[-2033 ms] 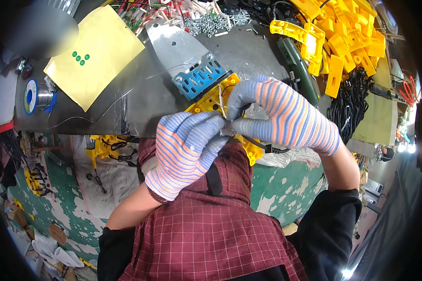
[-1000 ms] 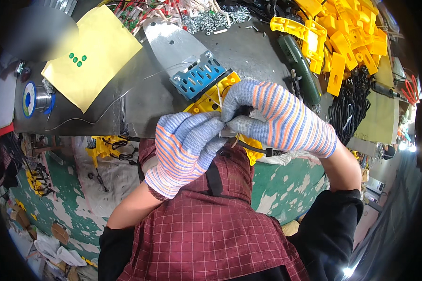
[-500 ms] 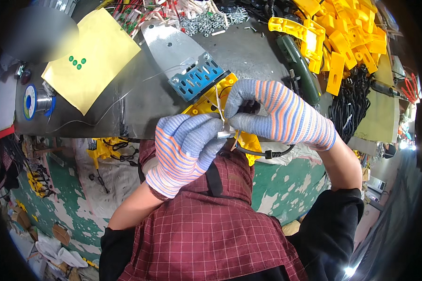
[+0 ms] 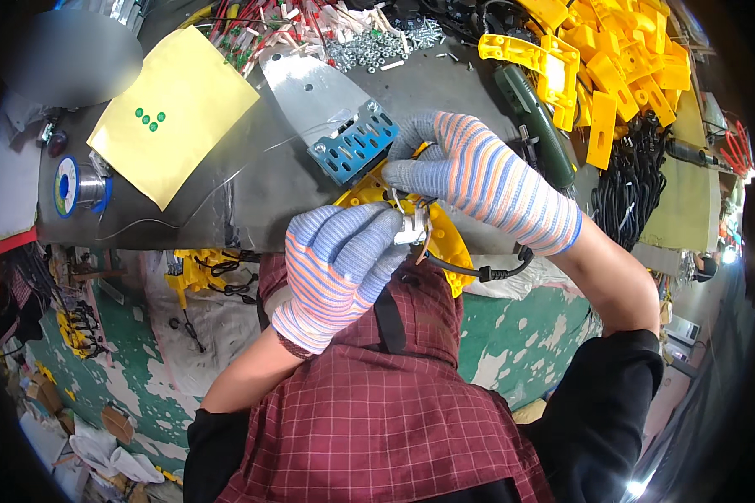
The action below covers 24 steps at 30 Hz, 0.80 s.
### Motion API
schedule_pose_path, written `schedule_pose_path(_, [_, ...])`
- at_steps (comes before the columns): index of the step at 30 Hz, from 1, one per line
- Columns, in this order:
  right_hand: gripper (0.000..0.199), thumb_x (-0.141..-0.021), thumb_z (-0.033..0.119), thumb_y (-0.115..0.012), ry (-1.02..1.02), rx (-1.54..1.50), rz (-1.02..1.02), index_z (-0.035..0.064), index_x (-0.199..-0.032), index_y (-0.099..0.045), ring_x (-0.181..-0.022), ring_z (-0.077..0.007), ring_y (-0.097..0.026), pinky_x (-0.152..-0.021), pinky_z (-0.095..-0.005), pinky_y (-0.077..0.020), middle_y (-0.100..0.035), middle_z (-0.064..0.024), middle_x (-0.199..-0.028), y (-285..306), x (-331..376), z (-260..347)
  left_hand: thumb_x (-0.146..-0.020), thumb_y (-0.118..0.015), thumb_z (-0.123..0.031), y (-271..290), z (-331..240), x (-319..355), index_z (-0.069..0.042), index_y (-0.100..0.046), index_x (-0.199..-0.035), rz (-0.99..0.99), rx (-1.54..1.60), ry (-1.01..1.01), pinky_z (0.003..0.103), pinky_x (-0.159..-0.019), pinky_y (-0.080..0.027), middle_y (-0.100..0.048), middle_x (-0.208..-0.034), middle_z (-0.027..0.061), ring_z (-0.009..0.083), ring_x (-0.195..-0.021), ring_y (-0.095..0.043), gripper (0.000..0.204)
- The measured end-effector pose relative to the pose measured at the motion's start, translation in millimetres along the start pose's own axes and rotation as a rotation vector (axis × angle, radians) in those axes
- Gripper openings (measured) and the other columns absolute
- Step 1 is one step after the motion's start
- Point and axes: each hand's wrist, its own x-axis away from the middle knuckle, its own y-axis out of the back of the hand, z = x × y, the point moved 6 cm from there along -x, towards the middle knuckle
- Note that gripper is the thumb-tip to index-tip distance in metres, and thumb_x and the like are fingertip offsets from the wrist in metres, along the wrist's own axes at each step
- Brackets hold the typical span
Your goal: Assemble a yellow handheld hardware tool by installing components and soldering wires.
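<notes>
A yellow plastic housing half (image 4: 450, 243) lies tilted at the table's near edge, with thin wires inside and a black cord (image 4: 453, 269) leaving its near end. My left hand (image 4: 331, 272), in a striped knit glove, pinches a small white and silver part (image 4: 412, 226) above the housing. My right hand (image 4: 486, 180), gloved alike, is closed with its fingertips at the housing's far part, beside a blue slotted metal bracket (image 4: 354, 144). What those fingertips hold is hidden. A grey metal plate (image 4: 306, 84) extends from the bracket across the table.
Yellow housings (image 4: 617, 63) are heaped at the far right near black cords (image 4: 633, 180) and a dark green tool (image 4: 533, 121). Nuts and screws (image 4: 386, 42) lie at the back. On the left are a yellow sheet (image 4: 176, 109) and a solder wire spool (image 4: 80, 186).
My right hand has moved away from the white part toward the bracket, so more of that part shows. My left hand keeps its pinch. The whole view has shifted slightly.
</notes>
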Motion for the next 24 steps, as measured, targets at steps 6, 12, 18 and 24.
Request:
schedule_pose_path(6, [0.027,-0.077,0.020,-0.071,-0.163,-0.295,-0.090,-0.0039,-0.089,-0.067,-0.067,-0.0150,-0.062,-0.065,-0.0306,-0.0510,-0.067,-0.0105,-0.073,-2,5,-10,-0.077,-0.077,-0.022,-1,0,0,-0.011,-0.066,-0.106,-0.014,0.014,-0.002,0.040,-0.078,-0.047,-0.067,-0.101,0.0061,0.0277,-0.085,-0.060,0.033])
schedule_pose_path(12, [0.022,-0.076,0.017,-0.071,-0.179,-0.317,-0.082,-0.0019,-0.086,-0.064,-0.068,-0.0120,-0.062,-0.064,-0.0281,-0.0506,-0.066,-0.0088,-0.071,-9,23,0,-0.076,-0.079,-0.020,3,1,0,-0.011,-0.062,-0.099,-0.082,0.107,0.015,0.040,-0.077,-0.046,-0.069,-0.098,0.0057,0.0279,-0.082,-0.061,0.030])
schedule_pose_path(18, [0.021,-0.084,0.015,-0.073,-0.178,-0.501,-0.041,-0.0009,-0.090,-0.062,-0.072,-0.0095,-0.063,-0.064,-0.0253,-0.0512,-0.067,-0.0054,-0.077,-9,18,-9,-0.077,-0.078,-0.018,1,1,3,-0.013,-0.061,-0.100,-0.063,0.047,-0.024,0.040,-0.077,-0.046,-0.069,-0.101,0.0056,0.0267,-0.085,-0.061,0.030])
schedule_pose_path(24, [0.015,-0.082,0.008,-0.073,-0.123,-0.519,-0.225,0.0001,-0.090,-0.062,-0.072,-0.0075,-0.061,-0.063,-0.0246,-0.0505,-0.066,-0.0057,-0.078,-19,26,-4,-0.077,-0.078,-0.020,0,2,4,-0.011,-0.062,-0.094,-0.028,0.019,0.009,0.041,-0.082,-0.046,-0.067,-0.103,0.0069,0.0278,-0.090,-0.060,0.025])
